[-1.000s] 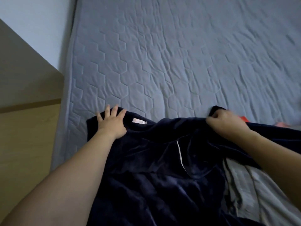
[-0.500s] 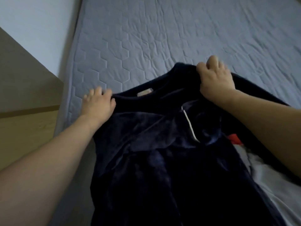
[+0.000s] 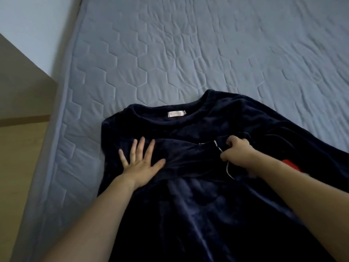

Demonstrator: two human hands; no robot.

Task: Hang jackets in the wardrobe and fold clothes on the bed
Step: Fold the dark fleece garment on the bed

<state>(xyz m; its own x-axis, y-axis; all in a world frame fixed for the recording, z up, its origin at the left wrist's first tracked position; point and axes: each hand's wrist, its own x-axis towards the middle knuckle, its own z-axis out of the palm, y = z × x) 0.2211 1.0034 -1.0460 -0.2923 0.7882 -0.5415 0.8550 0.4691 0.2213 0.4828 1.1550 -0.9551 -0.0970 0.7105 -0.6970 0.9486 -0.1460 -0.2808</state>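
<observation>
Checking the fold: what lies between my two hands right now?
In the head view, only a bunched ridge of the navy garment lies between the left hand and the right hand.

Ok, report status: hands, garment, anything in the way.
Left hand flat on navy garment. Right hand gripping its bunched fabric. Red item at right edge.

The garment lay on the bed, collar toward twelve o'clock, label inside it. The left hand rested flat on its nine o'clock side; the right hand gripped a fold at three o'clock. A wall stood at ten o'clock
</observation>
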